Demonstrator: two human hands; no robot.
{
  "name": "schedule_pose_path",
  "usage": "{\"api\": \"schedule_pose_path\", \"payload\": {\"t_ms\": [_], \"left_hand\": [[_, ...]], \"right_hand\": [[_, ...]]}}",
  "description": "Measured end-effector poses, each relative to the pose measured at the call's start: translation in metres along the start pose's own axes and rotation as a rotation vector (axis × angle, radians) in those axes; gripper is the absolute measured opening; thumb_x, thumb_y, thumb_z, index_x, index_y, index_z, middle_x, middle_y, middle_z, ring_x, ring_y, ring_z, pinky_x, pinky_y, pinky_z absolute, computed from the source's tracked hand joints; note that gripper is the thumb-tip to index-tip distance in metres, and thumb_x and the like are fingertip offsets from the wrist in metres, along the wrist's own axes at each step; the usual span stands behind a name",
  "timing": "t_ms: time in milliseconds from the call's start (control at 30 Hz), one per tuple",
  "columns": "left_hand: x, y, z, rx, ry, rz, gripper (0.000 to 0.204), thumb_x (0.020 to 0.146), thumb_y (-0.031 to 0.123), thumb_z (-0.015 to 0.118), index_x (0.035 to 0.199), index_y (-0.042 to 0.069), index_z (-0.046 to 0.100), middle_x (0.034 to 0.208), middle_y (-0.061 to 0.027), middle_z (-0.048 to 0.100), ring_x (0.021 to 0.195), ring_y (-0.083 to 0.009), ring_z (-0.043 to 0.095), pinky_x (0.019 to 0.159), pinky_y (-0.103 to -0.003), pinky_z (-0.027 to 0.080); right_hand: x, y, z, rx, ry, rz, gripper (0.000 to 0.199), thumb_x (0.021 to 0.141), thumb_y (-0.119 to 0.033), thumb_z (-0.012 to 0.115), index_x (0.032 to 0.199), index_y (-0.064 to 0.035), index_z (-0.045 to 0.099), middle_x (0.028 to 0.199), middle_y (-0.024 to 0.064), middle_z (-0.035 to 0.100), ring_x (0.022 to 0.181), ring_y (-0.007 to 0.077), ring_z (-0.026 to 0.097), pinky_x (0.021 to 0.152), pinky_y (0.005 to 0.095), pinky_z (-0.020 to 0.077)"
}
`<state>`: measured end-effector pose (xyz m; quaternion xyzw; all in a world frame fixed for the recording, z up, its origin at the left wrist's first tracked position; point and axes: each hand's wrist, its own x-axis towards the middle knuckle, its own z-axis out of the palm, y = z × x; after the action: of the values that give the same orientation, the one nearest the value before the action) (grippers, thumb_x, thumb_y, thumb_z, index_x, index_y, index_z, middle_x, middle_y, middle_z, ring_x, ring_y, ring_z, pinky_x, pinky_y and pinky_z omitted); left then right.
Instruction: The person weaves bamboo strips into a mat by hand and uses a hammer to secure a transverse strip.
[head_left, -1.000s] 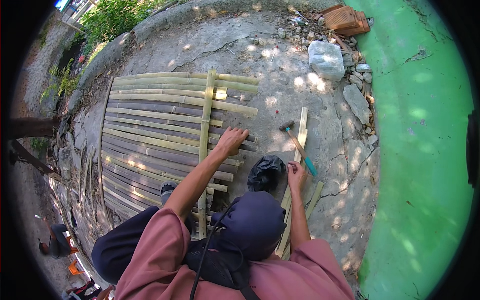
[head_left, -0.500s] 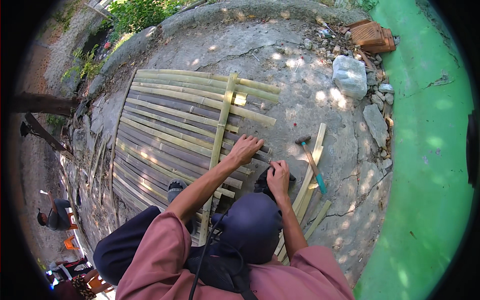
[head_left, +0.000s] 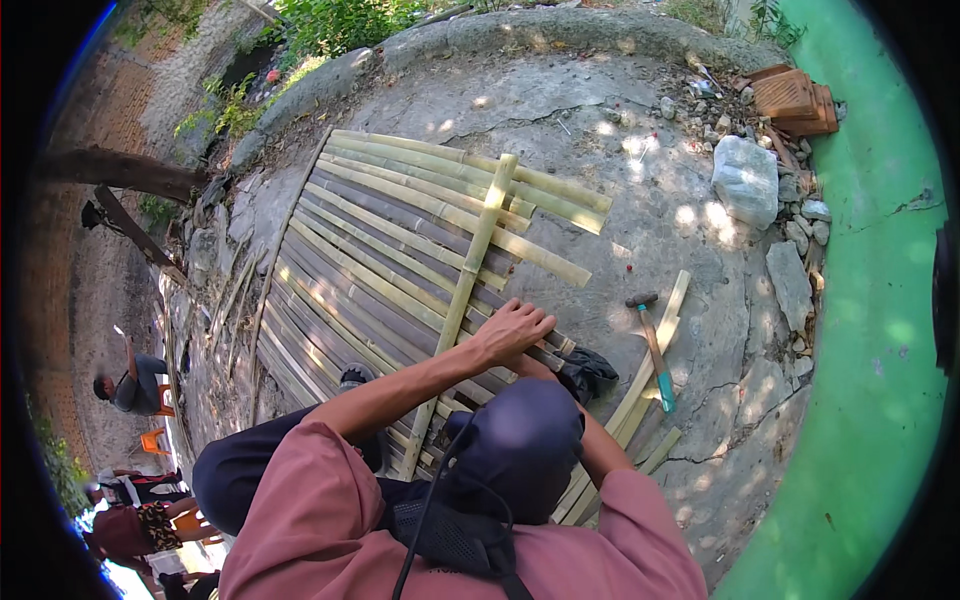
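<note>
Left hand [head_left: 512, 330] lay flat, fingers spread, on bamboo slat panel [head_left: 400, 250] just right of cross strip [head_left: 470, 270]. Strip's long axis ran away from person, slats crossways. Right hand hidden behind head, grip unknowable. Hammer [head_left: 652, 348] lay rightward, apart.

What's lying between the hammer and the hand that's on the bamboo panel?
In the head view, a dark crumpled bag lies between the hammer and the left hand.
</note>
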<state>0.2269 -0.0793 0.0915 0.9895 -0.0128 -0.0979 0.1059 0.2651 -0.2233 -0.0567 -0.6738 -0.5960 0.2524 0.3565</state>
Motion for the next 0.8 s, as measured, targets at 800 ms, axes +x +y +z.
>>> {"api": "schedule_pose_path", "payload": {"t_ms": [800], "left_hand": [[-0.006,0.023,0.084,0.035,-0.001,0.044,0.026,0.093,0.016,0.067,0.117,0.010,0.058,0.106,-0.0057,0.063,0.108,-0.0235,0.062,0.095,-0.040,0.046]], "right_hand": [[-0.049,0.040,-0.090,-0.125,0.459,0.358,0.057,0.092,-0.005,0.076,0.145,0.0037,0.059,0.151,0.0286,0.053,0.145,0.0489,0.053,0.119,0.0551,0.0454]]}}
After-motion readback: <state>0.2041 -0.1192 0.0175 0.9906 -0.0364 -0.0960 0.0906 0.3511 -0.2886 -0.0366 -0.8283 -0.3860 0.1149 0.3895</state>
